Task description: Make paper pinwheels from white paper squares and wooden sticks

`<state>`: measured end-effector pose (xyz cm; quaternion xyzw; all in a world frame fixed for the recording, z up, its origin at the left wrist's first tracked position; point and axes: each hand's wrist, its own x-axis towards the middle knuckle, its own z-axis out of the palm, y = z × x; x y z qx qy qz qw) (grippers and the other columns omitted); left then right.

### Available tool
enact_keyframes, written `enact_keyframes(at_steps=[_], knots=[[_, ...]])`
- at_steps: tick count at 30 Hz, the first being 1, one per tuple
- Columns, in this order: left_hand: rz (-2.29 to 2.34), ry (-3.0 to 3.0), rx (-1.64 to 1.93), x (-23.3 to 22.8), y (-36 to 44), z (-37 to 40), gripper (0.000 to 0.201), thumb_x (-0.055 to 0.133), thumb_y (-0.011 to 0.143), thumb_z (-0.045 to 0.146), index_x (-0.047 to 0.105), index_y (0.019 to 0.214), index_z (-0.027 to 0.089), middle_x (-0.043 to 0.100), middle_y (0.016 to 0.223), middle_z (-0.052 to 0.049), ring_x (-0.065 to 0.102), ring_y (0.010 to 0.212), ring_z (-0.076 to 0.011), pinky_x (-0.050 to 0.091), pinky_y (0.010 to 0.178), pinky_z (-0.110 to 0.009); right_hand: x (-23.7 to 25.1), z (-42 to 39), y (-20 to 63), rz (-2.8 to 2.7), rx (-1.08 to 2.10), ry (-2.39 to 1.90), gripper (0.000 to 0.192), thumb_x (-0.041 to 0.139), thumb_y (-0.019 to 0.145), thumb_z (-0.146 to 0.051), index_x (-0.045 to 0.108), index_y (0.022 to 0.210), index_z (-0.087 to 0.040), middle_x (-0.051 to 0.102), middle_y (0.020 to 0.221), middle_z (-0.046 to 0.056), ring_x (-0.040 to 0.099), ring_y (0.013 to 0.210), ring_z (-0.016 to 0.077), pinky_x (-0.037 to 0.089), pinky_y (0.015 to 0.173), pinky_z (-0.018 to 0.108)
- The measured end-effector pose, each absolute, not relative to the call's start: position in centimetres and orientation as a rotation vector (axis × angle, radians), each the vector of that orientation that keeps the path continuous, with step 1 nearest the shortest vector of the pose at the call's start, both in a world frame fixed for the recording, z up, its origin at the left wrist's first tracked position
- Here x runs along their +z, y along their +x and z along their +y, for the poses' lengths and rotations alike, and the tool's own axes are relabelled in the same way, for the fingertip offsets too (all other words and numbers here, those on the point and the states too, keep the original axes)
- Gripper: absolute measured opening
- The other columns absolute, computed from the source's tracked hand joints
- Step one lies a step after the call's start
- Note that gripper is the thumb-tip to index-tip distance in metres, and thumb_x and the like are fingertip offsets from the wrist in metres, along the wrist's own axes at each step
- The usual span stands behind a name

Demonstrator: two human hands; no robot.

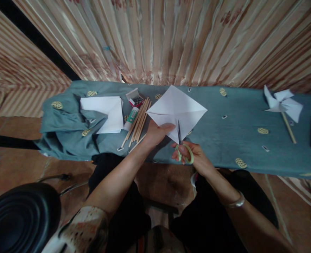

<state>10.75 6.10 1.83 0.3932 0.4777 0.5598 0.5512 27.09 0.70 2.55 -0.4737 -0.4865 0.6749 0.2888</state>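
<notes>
On cloth (224, 133): paper (175, 107) btwn hands, scissors (180, 140) cutting.

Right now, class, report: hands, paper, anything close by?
Left hand holds paper. Right hand works scissors, blades in paper's near corner. Sticks and glue lie left.
</notes>
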Motion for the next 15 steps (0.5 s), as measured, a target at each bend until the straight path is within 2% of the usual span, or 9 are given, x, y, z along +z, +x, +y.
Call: enact_keyframes(at_steps=[5,9,12,15], knots=[[1.065,0.874,1.493,2.0,9.4,7.1,0.051,0.082,0.058,0.025,0.068,0.106,0.016,0.074,0.101,-0.009,0.069,0.095,-0.0277,0.054,0.092,-0.044,3.5,1.1,29.7,-1.424,1.996,-1.278,0.061,0.069,0.073,-0.072,0.068,0.097,-0.015,0.07,0.071,0.005,0.061,0.059,0.0136,0.042,0.048,0.023],[1.093,0.846,1.539,1.5,7.8,7.5,0.059,0.084,0.055,0.026,0.066,0.111,0.017,0.074,0.098,-0.008,0.07,0.095,-0.0278,0.054,0.092,-0.045,4.5,1.7,33.8,-1.459,2.06,-1.291,0.06,0.078,0.069,-0.066,0.07,0.096,-0.013,0.071,0.071,0.006,0.059,0.059,0.0126,0.044,0.054,0.025],[1.165,0.885,1.508,1.4,7.1,7.2,0.05,0.084,0.054,0.026,0.068,0.101,0.017,0.073,0.094,-0.008,0.069,0.094,-0.0283,0.054,0.09,-0.043,4.7,2.4,36.4,-1.377,1.804,-1.376,0.059,0.076,0.069,-0.067,0.072,0.099,-0.016,0.071,0.072,0.006,0.058,0.058,0.0133,0.041,0.049,0.025],[1.237,0.992,1.398,1.7,7.3,6.3,0.041,0.082,0.053,0.023,0.07,0.092,0.018,0.073,0.09,-0.007,0.068,0.095,-0.0291,0.054,0.087,-0.04,4.5,3.7,37.3,-1.185,1.499,-1.423,0.055,0.077,0.066,-0.069,0.073,0.093,-0.021,0.073,0.076,0.005,0.059,0.059,0.0151,0.041,0.049,0.027]])
